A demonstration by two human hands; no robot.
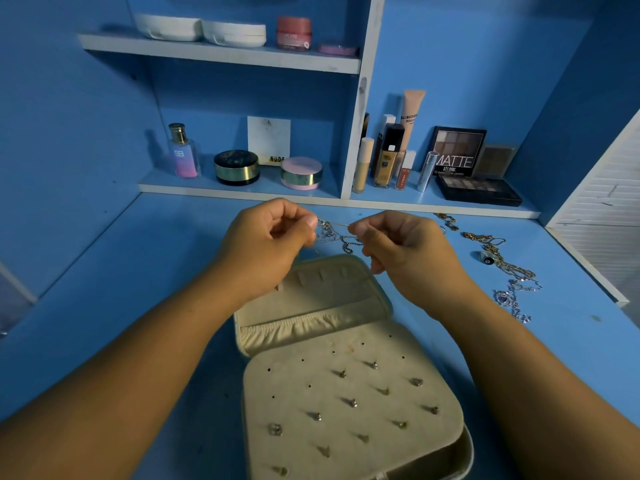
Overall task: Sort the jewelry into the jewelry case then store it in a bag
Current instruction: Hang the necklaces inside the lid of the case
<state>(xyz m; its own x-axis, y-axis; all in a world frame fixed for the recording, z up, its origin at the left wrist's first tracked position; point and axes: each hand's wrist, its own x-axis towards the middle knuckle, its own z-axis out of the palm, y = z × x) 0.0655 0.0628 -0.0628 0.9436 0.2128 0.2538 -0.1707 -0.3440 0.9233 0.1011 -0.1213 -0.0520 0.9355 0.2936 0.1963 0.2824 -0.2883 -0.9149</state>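
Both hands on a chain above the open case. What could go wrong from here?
1. The thin chain, pinched between the left hand and right hand, sits close to the silver chain heap; it could snag there.
2. Lowered into the jewelry case, it may catch on the stud earrings.

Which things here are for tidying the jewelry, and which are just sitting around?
For the job: jewelry case; thin chain pinched by left hand and right hand; stud earrings in the case; loose chains and ring on the table.
Just lying about: perfume bottle, powder jars, foundation bottles, eyeshadow palettes, white cases and pink jar on the top shelf.
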